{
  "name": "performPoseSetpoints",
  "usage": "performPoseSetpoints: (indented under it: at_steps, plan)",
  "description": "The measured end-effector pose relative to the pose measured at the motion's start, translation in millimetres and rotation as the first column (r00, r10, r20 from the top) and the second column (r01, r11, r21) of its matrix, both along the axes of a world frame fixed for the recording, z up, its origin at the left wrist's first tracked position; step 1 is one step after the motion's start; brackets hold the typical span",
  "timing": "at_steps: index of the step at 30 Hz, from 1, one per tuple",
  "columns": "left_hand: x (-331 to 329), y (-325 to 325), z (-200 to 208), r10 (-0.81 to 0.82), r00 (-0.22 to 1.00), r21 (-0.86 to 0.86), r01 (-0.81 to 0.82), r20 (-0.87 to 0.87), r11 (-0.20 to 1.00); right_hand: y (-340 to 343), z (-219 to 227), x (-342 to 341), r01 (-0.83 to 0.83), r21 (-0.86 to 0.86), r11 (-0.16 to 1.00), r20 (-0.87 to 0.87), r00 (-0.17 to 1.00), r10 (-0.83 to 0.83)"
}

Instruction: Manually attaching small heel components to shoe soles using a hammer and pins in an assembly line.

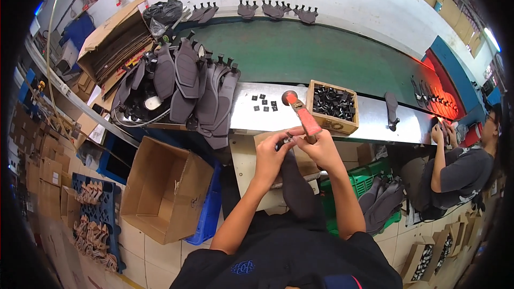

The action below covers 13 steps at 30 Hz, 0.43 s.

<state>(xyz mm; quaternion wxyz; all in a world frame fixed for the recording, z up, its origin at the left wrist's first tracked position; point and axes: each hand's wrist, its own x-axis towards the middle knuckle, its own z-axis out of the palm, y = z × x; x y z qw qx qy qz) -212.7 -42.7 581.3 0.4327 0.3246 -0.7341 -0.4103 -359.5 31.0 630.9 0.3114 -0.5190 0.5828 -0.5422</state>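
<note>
Close together at the metal table's near edge, both my hands are closed. My right hand (324, 151) grips a hammer (306, 120) with a red shaft, its round head pointing away over the table. Between my hands, a dark grey shoe sole (295, 184) runs back toward my lap. My left hand (269, 156) pinches a small black piece (280, 144) at the sole's far end; my fingers partly cover it. Several small black square pieces (265, 103) lie on the table beyond my left hand. Right of the hammer stands a wooden box (342, 124) full of small black parts.
At left, grey heeled soles (184, 75) are piled beside an open cardboard box (160, 192). A green conveyor belt (321, 48) runs behind the metal table (369, 120). One sole (392, 109) lies farther right. A co-worker (455, 166) sits at the right, near a green crate (348, 192).
</note>
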Motion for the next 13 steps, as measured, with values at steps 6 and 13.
performPoseSetpoints:
  at_steps: [6, 13]
  plan:
    - [7, -1, -12, -0.034, 0.999, 0.073, 0.037, -0.039, 0.997, -8, -11, 0, -0.03, 0.027, 0.999, -0.213, 0.976, 0.035]
    - [11, -1, -12, -0.122, 0.992, 0.125, 0.124, -0.03, 0.984, 6, 13, 5, -0.021, 0.097, 0.995, -0.309, 0.95, 0.05]
